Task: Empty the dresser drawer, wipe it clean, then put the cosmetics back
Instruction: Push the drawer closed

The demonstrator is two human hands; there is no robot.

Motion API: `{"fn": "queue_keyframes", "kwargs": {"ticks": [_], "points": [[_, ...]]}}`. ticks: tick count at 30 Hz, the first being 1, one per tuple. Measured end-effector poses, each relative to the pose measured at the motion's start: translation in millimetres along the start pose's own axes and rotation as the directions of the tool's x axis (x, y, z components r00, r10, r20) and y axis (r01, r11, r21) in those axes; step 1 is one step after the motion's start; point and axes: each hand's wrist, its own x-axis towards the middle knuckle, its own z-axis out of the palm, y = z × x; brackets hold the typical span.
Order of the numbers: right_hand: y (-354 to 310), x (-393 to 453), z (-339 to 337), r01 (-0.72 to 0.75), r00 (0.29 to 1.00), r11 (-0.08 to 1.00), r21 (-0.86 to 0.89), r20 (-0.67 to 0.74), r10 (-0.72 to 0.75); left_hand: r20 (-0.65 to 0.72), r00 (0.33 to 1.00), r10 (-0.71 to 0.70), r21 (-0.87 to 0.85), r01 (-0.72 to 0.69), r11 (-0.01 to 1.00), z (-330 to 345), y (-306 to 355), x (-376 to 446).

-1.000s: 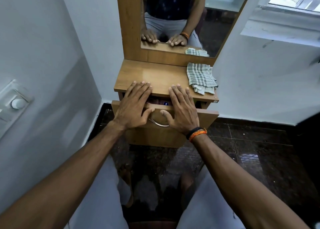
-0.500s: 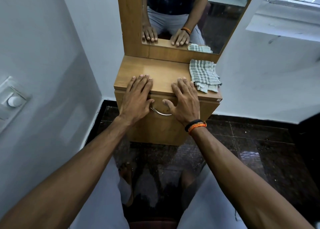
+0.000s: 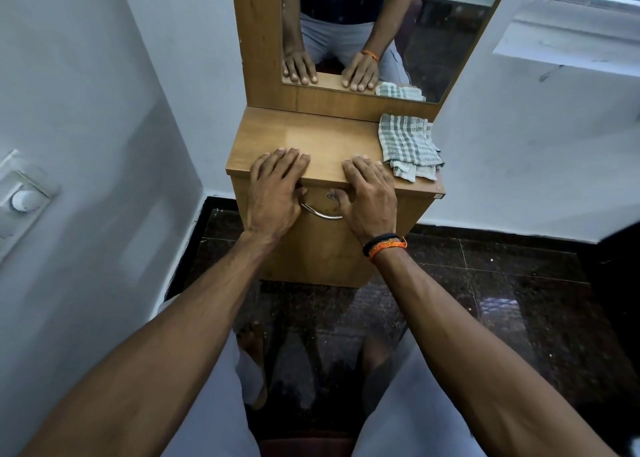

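Both hands lie flat with straight fingers over the near edge of the light brown wooden dresser surface (image 3: pixel 304 138), the left hand (image 3: pixel 275 190) to the left of the curved metal drawer handle (image 3: pixel 322 213) and the right hand (image 3: pixel 370 197) to its right, thumbs hanging down against the wooden drawer front (image 3: pixel 318 245); neither grips anything. That pose reads as a push with the palms, and the drawer sits flush with the cabinet, so the cosmetics are out of sight (presumably inside, though I cannot tell). The folded grey-and-white checked cloth (image 3: pixel 408 145) rests at the right end of the surface, just beside the right hand, handy for wiping, its near corner close to the edge. The tall wood-framed mirror (image 3: pixel 363 24) stands along the far side. Room is tight: a pale wall presses close on the left, another on the right, and only the dark polished floor (image 3: pixel 502 283) near the person leaves space for pulling the drawer out.
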Motion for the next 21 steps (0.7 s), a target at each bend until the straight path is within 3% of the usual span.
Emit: {"fn": "queue_keyframes", "kwargs": {"ticks": [13, 21], "points": [[0, -1, 3, -0.021, 1.0, 1.0, 0.002, -0.004, 0.021, 0.081, 0.995, -0.059, 0.068, 0.053, 0.996, -3, 5, 4], [-3, -2, -3, -0.027, 0.999, 0.999, 0.044, 0.022, 0.026, 0.107, 0.993, -0.04, 0.025, 0.038, 0.999, -16, 8, 5]]}}
